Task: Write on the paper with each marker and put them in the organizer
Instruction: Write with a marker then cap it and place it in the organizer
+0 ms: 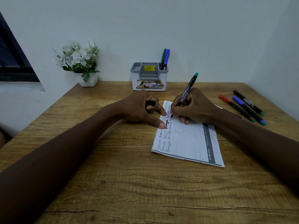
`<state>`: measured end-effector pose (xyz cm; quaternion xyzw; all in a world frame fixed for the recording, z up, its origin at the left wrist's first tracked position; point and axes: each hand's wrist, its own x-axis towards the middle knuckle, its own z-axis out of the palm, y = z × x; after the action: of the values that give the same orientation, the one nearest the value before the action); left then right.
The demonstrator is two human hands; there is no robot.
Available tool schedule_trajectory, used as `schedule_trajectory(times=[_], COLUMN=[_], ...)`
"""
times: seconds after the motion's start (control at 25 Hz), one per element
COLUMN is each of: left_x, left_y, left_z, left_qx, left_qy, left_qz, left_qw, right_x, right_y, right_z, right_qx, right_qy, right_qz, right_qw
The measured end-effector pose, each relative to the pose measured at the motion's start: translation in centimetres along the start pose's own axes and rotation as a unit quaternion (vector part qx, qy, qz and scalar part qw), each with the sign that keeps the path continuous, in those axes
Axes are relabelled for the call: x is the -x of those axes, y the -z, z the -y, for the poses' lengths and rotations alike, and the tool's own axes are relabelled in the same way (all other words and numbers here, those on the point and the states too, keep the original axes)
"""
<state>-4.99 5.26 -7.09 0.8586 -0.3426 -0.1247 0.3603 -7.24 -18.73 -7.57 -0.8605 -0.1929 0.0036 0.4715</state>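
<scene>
Lying on the grained wooden table (129,183), the white paper (191,143) runs lengthwise away from the person, its far end turned slightly left. A grey printed band crosses it near the right edge. Handwritten words in blue, black, green and red fill its left side.

The left hand (139,109) lies palm down at the paper's left edge. Its thumb and forefinger are stretched out and press the sheet, while the other fingers curl round a short black cap (151,103). The right hand (194,107) rests on the paper's far end and pinches a marker (186,92) in a writing grip. The marker's tip touches the sheet among the words. Its black, white-lettered barrel slants up and away to the right, ending in a teal plug.

Well to the right, 3 capped markers (248,110) lie side by side on the table. Their red, blue and black caps point far-left and their teal ends near-right.

At the table's far edge stands the organizer (148,78), a white rounded plastic box with a grey divided top and a yellow price sticker. In its right rear compartment, upright markers (165,59) with green, blue and red caps lean slightly right. A white pot of white flowers (79,59) sits far left, against the pale wall.
</scene>
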Motion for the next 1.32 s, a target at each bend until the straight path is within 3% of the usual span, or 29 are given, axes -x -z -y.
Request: schedule_trajectory(times=[1.32], left_x=[-0.02], left_y=[0.12], left_z=[0.12], left_qx=[-0.025], left_qy=[-0.005], left_qz=[0.000], left_qw=[1.000], right_x=[-0.26], right_y=[-0.06], right_z=[-0.31], right_qx=[-0.014], right_qy=[-0.014], right_qz=[-0.044], right_qw=[0.999])
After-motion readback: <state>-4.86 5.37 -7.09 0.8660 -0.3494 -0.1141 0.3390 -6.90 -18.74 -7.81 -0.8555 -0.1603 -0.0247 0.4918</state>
